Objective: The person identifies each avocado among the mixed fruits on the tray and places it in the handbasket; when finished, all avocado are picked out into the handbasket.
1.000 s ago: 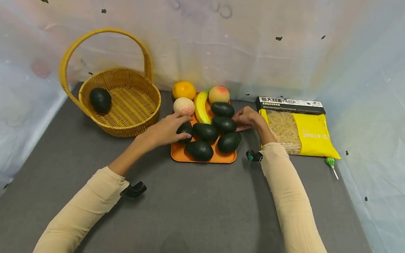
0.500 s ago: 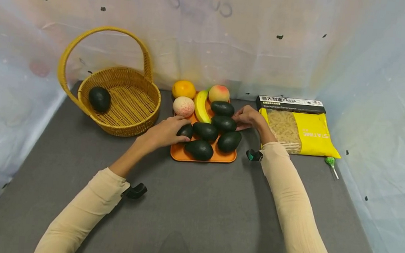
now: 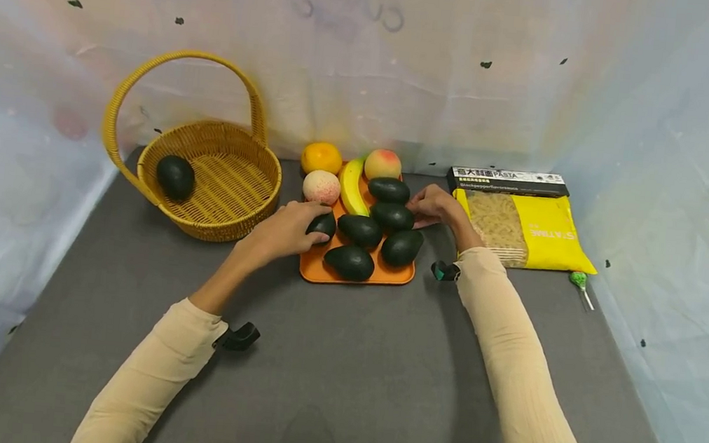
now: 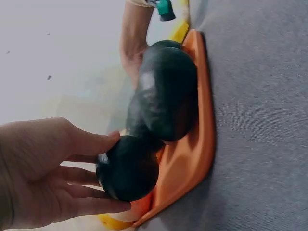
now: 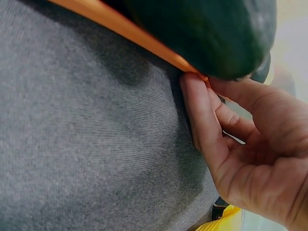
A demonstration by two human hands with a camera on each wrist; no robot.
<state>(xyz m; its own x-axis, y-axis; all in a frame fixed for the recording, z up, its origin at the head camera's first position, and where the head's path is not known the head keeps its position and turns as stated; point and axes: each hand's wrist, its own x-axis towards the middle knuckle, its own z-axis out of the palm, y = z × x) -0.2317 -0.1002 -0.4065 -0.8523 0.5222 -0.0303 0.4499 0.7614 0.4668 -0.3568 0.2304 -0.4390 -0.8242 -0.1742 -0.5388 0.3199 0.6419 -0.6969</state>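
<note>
At the left side of the orange tray [image 3: 312, 272], my left hand [image 3: 282, 233] holds a dark green avocado [image 3: 321, 228] between thumb and fingers. The left wrist view shows this avocado [image 4: 127, 168] at the fingertips, close beside the tray wall [image 4: 206, 120]. My right hand [image 3: 433, 206] grips the tray's right edge. In the right wrist view, that hand [image 5: 260, 134] pinches the orange rim [image 5: 139, 34], with an avocado [image 5: 207, 38] just above the thumb. Several more avocados [image 3: 360, 231] lie on the tray, along with a banana [image 3: 354, 188].
A wicker basket [image 3: 233, 228] with one avocado [image 3: 175, 178] inside stands at the left. Behind the tray area are an orange [image 3: 321, 158] and two peaches [image 3: 382, 165], one speckled. To the right lie a pasta bag [image 3: 543, 231], a black box [image 3: 510, 182] and a lollipop [image 3: 579, 282].
My left hand has shifted slightly left with the avocado at its fingertips. The right hand stays at the tray's edge.
</note>
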